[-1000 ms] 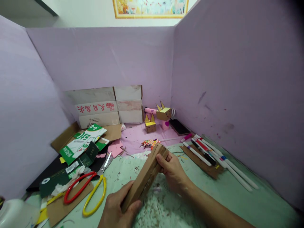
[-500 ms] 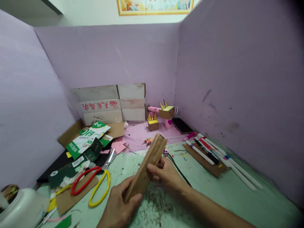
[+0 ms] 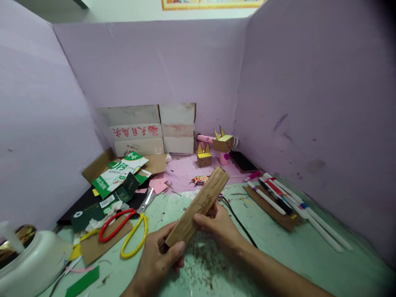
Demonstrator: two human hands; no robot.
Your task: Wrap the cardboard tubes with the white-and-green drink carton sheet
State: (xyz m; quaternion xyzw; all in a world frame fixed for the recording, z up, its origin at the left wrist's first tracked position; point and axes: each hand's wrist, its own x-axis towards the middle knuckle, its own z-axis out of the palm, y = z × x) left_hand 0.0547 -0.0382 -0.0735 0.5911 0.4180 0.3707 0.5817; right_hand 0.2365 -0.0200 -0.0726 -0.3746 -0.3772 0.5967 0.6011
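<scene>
A long brown cardboard block (image 3: 201, 202) is held slanted above the green mat (image 3: 278, 255), its far end pointing up and to the right. My left hand (image 3: 157, 260) is closed round its near end. My right hand (image 3: 216, 225) grips its middle from the right side, thumb on top. Scraps of cardboard litter the mat under both hands.
Scissors with red and yellow handles (image 3: 130, 227) lie left of my hands, beside green carton pieces (image 3: 120, 173). Several marker pens (image 3: 278, 194) lie on the right on a cardboard strip. Small cardboard animal figures (image 3: 222, 144), a phone (image 3: 243, 161) and white boxes (image 3: 148, 130) stand at the back. A white container (image 3: 31, 264) is at lower left.
The cardboard block has turned in my hands, showing a broad face. My right hand slid from its far end to its middle. The view has shifted, moving everything right.
</scene>
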